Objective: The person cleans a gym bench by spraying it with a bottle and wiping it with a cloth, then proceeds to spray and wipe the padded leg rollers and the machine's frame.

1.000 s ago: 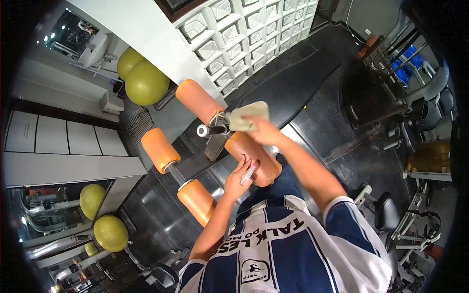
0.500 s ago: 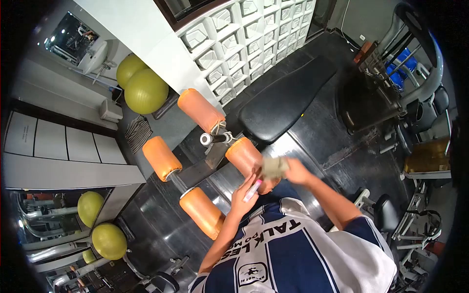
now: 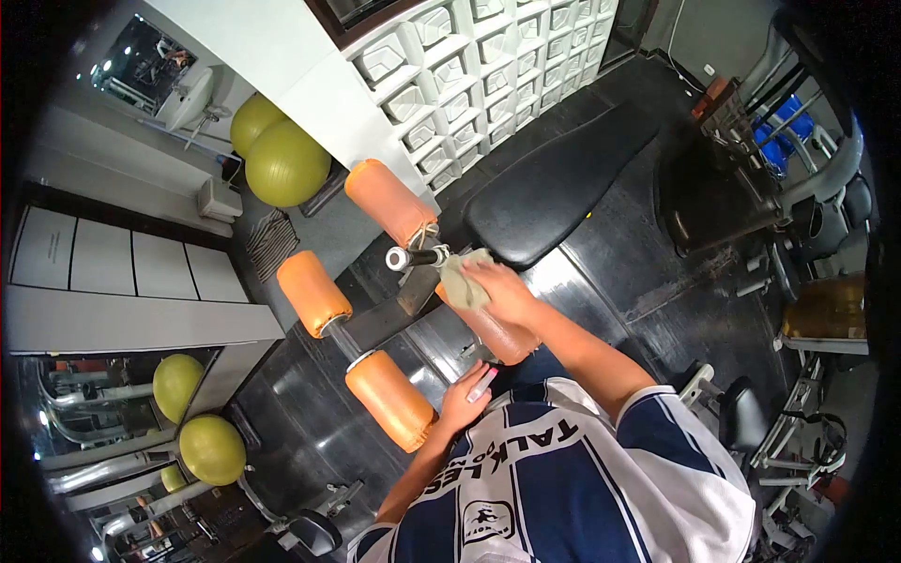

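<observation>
Right hand (image 3: 507, 293) has its fingers laid over a tan cloth (image 3: 465, 286), so the cloth's right under them, covering the far end of an orange roller pad (image 3: 514, 340). Left hand (image 3: 460, 403) is nearer the body, loosely curled on a small white tube (image 3: 481, 387) with a pink end, with another orange roller (image 3: 389, 399) just left of it and a black bench (image 3: 554, 202) out past the right hand.

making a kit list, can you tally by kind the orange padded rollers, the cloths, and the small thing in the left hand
Orange padded rollers: 4
Cloth at the right hand: 1
Small pink-and-white item in the left hand: 1
Total: 6
</observation>
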Demonstrator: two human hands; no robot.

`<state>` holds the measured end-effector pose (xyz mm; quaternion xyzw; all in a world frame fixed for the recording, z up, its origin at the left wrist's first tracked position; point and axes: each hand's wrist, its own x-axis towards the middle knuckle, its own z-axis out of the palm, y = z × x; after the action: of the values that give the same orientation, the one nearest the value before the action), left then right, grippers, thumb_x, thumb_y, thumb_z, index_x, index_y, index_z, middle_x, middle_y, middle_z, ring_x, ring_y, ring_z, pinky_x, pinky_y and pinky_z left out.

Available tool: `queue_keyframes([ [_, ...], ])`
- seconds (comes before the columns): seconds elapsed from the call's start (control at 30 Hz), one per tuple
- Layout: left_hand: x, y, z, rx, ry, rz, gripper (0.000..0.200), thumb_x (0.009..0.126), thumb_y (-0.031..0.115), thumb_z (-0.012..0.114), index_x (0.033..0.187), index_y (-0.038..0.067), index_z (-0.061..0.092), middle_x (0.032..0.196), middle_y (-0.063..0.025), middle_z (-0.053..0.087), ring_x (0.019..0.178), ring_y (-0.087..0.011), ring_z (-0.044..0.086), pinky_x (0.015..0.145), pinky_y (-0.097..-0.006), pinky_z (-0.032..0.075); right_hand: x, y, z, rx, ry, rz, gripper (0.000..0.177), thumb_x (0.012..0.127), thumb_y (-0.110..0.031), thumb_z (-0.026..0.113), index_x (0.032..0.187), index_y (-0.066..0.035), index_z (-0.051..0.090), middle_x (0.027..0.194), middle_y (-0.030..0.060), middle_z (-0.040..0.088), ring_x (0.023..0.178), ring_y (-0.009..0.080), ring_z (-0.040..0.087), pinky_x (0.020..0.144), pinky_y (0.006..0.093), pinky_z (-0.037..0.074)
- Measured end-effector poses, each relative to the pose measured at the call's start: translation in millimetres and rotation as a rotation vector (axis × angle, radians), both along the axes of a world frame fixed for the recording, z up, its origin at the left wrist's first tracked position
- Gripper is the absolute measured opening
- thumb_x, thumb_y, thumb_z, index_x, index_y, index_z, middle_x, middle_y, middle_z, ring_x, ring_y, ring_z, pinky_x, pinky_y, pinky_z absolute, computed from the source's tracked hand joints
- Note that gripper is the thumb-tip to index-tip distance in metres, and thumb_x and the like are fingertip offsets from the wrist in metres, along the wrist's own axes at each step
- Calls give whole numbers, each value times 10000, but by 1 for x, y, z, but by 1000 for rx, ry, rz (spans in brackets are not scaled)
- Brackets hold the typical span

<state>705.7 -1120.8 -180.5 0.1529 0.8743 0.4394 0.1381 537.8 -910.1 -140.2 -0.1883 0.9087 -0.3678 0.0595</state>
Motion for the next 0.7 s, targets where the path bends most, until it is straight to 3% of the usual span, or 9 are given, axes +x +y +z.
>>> queue_keyframes([
  [0.07,11,-7,14,99,-251,102,330,822,153,678,1135,50,676,1028,-139,710,838,-336,681,762,-362,537,37,14,-16,82,99,93,669,769,-45,644,1418,-138,509,1520,98,449,1431,305,365,1153,477,324],
  [0.1,15,-6,22,145,-237,188,211,858,163,691,1017,24,688,739,-81,643,634,-236,606,640,-342,495,53,25,-13,69,77,121,665,759,-49,654,1405,-143,523,1507,94,467,1416,309,386,1145,474,333],
  [0.13,16,-7,23,149,-235,203,211,858,163,691,1017,24,688,739,-81,643,634,-236,606,640,-342,495,68,37,-6,55,53,154,662,749,-53,665,1391,-147,537,1494,91,484,1401,314,408,1137,471,342],
  [0.23,16,-12,37,338,-407,506,278,935,263,694,968,-13,698,704,-12,635,661,-77,573,578,-265,470,98,64,1,11,-75,146,637,729,-33,651,1352,-133,568,1454,86,526,1372,323,443,1134,445,355],
  [0.33,-5,-13,37,569,-308,707,315,930,263,707,1064,-21,688,835,-53,686,673,-107,630,610,-267,544,105,82,6,-55,-180,77,568,754,-47,608,1316,-123,590,1369,120,588,1286,347,520,1082,429,410],
  [0.43,-34,-22,51,605,-197,735,307,942,245,691,1074,-32,672,938,-89,703,709,-135,658,627,-286,559,105,91,16,43,-357,-67,451,814,-120,560,1264,-104,591,1178,201,658,1106,395,609,937,463,485],
  [0.57,-59,-34,67,629,-70,742,288,968,228,652,1096,-30,652,931,-93,699,679,-133,642,639,-294,542,112,98,24,-16,-351,-120,348,807,-96,566,1153,-86,606,1112,199,668,1074,426,604,892,492,492],
  [0.7,-60,-42,73,618,-77,823,315,972,254,646,1112,-28,643,911,-82,685,677,-128,633,638,-295,533,122,113,22,-25,-382,-173,375,789,-56,585,1163,-85,599,1093,200,673,1067,434,606,875,495,489],
])
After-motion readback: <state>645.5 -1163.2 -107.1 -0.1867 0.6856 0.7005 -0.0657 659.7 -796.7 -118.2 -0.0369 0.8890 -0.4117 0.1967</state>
